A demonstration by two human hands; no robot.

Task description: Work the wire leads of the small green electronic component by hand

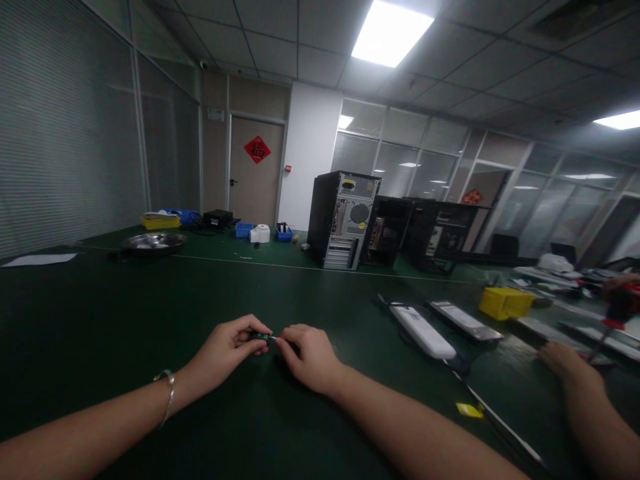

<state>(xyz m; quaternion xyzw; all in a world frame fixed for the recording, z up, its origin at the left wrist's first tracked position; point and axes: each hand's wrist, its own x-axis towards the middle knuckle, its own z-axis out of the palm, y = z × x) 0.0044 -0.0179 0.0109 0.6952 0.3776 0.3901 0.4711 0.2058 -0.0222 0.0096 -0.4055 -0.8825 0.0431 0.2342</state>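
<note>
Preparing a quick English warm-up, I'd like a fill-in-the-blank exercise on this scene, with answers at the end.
1. The small part in the left hand is mainly ____ in colour.
2. The bracelet is on the wearer's ____ wrist.
3. The long white device lies to the ____ of the right hand.
4. The diamond-shaped sign on the pale door is ____ with a black character.
Missing words: green; left; right; red.
</note>
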